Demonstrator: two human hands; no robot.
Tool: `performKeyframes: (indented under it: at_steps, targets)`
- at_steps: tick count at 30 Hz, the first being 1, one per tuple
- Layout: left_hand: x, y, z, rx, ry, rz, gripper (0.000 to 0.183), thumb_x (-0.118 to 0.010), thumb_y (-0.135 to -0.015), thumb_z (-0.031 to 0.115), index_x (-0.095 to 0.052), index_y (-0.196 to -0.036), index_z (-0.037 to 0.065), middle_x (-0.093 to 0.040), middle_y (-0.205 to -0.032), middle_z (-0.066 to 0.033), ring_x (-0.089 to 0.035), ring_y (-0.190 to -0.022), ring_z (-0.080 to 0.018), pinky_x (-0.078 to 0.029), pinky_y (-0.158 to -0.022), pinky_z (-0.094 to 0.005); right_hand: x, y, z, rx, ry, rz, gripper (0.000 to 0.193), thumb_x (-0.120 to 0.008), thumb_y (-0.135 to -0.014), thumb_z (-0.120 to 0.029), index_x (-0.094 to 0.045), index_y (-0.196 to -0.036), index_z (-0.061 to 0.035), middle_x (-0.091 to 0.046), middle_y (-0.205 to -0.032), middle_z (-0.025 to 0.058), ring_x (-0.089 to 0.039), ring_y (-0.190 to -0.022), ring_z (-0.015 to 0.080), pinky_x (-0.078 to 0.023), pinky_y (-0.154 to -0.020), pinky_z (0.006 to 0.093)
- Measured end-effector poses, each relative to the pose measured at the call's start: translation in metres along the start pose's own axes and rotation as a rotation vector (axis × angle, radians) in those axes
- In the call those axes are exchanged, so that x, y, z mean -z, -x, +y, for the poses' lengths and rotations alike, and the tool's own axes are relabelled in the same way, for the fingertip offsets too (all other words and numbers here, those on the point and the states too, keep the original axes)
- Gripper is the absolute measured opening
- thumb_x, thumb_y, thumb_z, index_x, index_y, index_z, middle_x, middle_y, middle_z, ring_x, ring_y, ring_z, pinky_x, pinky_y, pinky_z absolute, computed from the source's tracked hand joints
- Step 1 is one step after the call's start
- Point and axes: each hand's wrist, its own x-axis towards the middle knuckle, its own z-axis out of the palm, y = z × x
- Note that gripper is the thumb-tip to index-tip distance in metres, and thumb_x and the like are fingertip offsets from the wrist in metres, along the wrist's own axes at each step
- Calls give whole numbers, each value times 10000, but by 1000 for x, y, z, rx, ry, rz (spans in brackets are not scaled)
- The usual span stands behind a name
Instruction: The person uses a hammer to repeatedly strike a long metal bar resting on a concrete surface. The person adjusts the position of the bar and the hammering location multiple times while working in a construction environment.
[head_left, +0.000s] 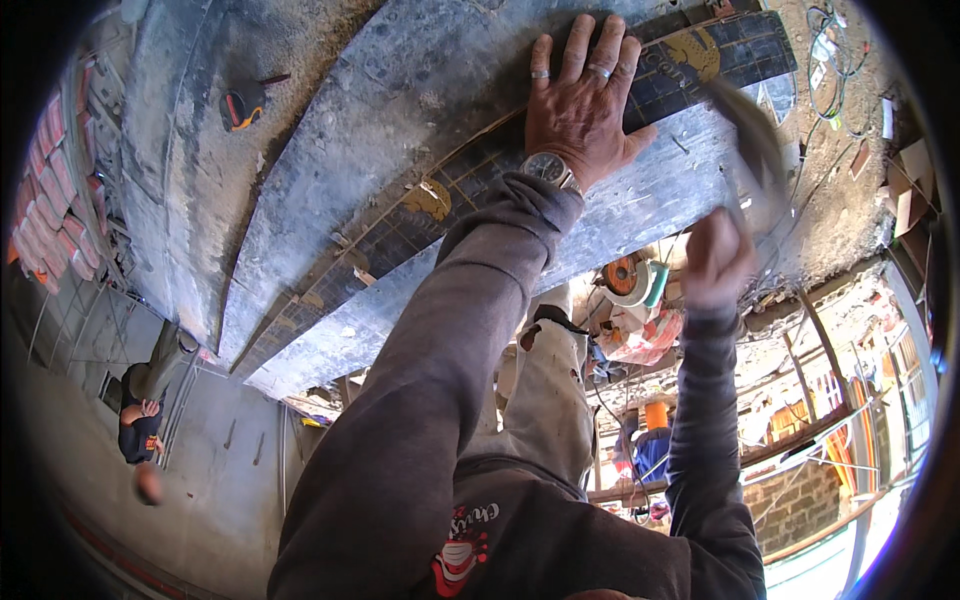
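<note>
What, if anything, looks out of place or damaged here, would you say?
Brown grit lies spread over the grey panel at the upper left, and a pale chip sits on the dark patterned strip under the left hand. Both look like stray debris on the work surface.

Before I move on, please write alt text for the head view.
The person's left hand lies spread across a dark, grid-lined strip on scuffed bluish panels; the right hand grips a blurred tool, perhaps a hammer.

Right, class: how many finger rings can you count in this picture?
2: one ring on the left hand's little finger, another ring on its middle finger. The right hand is blurred, so any there can't be seen.
</note>
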Motion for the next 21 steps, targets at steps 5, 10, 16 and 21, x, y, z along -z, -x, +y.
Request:
performKeyframes:
  at_steps: [5,10,16,21]
  targets:
    - [8,1,1,22,-67,-27,879,-699,-774,521,-380,-1474,95,-280,-1581,-88,-237,-1456,-302,-189,-1148,-542,14,-32,-41,-326,-646,-25,510,-415,-1006,-488,-485,-711,-78,-408,-539,-11,-350,-435,82,-252,-377,252]
    - [-10,6,3,16,-54,122,770,-779,-701,501,-517,-1347,176,-400,-1488,-80,-320,-1386,-304,-230,-1105,-564,16,-14,-38,31,-842,119,533,-473,-938,-567,-529,-794,-57,-499,-625,40,-433,-489,135,-330,-408,283]
    - [3,1,2,13,-93,-8,883,-702,-771,515,-376,-1476,95,-284,-1580,-86,-236,-1457,-301,-189,-1145,-547,4,-46,-16,-243,-462,-91,312,-432,-1010,-193,-495,-737,-55,-484,-630,22,-420,-501,103,-337,-427,282]
    - [5,-1,3,40,-58,-19,890,-690,-771,533,-370,-1480,99,-279,-1583,-83,-227,-1462,-299,-187,-1144,-549,4,-19,-22,-27,-533,39,599,-406,-963,-637,-500,-750,-85,-447,-580,39,-447,-492,169,-376,-417,314]
